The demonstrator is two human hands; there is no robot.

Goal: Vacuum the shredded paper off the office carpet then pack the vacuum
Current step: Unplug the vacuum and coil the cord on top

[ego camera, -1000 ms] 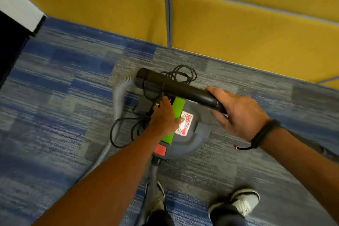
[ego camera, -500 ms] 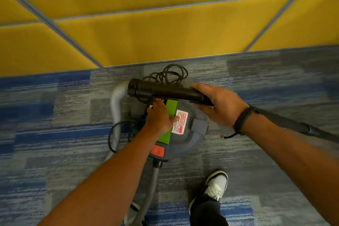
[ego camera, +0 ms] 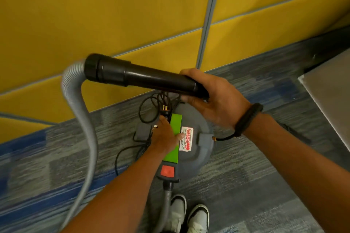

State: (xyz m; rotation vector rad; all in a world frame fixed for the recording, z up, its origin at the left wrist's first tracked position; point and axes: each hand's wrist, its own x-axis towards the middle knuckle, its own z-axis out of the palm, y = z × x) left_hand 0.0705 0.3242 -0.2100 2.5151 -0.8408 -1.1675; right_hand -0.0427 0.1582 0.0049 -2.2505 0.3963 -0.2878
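Observation:
A round grey vacuum (ego camera: 197, 119) with a green handle (ego camera: 175, 136) and a red switch (ego camera: 167, 171) sits on the blue-grey carpet (ego camera: 255, 185). My left hand (ego camera: 166, 137) grips the green handle from the left side. My right hand (ego camera: 214, 100) holds the black wand tube (ego camera: 144, 75) level above the vacuum. A grey ribbed hose (ego camera: 83, 123) curves down from the tube's left end. The black power cord (ego camera: 151, 108) lies bunched behind and left of the vacuum, its plug showing.
Yellow partition panels (ego camera: 132, 15) with grey frames stand right behind the vacuum. A grey cabinet or desk corner (ego camera: 329, 92) juts in at the right. My two shoes (ego camera: 189, 213) are just in front of the vacuum.
The wand tube has risen higher above the vacuum in my right hand and the hose has lifted with it. My view has swung, and a grey corner now appears on the right.

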